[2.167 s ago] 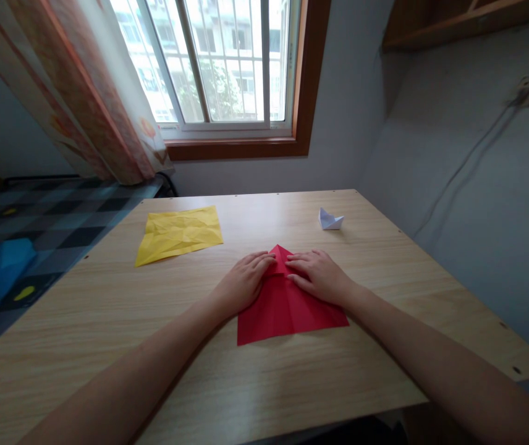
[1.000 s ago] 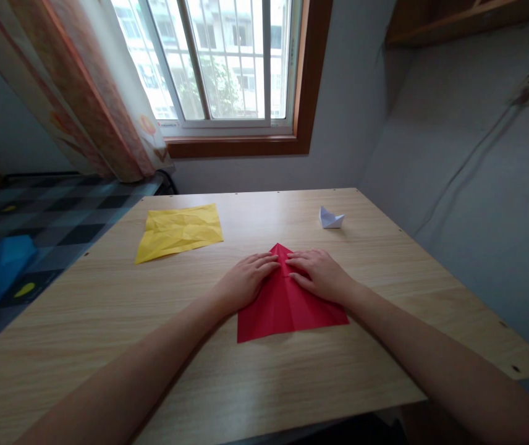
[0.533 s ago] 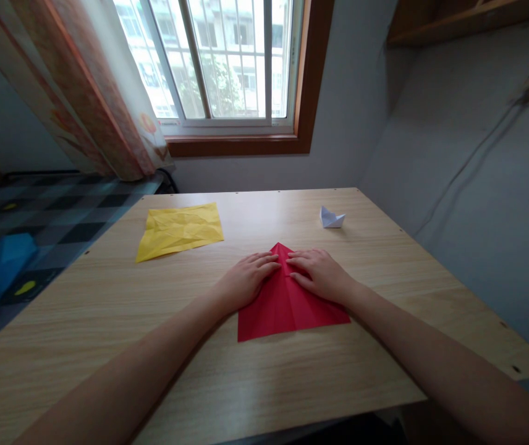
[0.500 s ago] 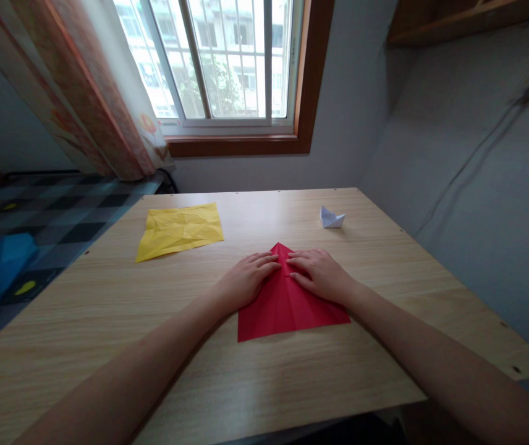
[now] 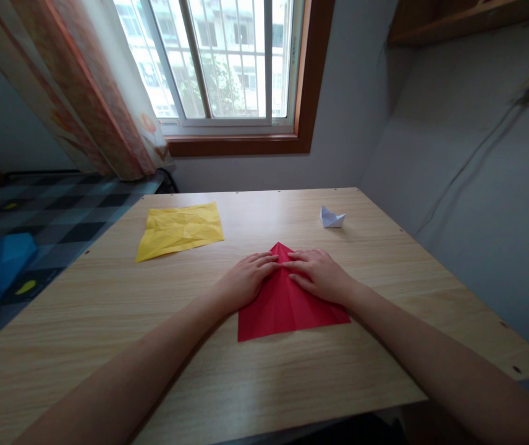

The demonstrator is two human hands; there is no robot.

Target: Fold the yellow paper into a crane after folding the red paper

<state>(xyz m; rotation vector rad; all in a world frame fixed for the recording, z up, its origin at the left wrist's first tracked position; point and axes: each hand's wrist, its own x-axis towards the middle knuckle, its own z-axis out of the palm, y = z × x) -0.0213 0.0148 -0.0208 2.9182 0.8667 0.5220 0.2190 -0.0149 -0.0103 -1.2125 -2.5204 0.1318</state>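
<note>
Both hands flat on folded red paper
Left hand [image 5: 245,281] and right hand [image 5: 322,274] press the red paper [image 5: 287,306] onto the counter [image 5: 107,309], fingers spread flat, grasping nothing.

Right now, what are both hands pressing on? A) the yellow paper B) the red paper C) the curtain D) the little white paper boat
B: the left hand and right hand lie flat on the red paper, fingers near its pointed top; the yellow paper and white paper boat lie untouched.
</note>
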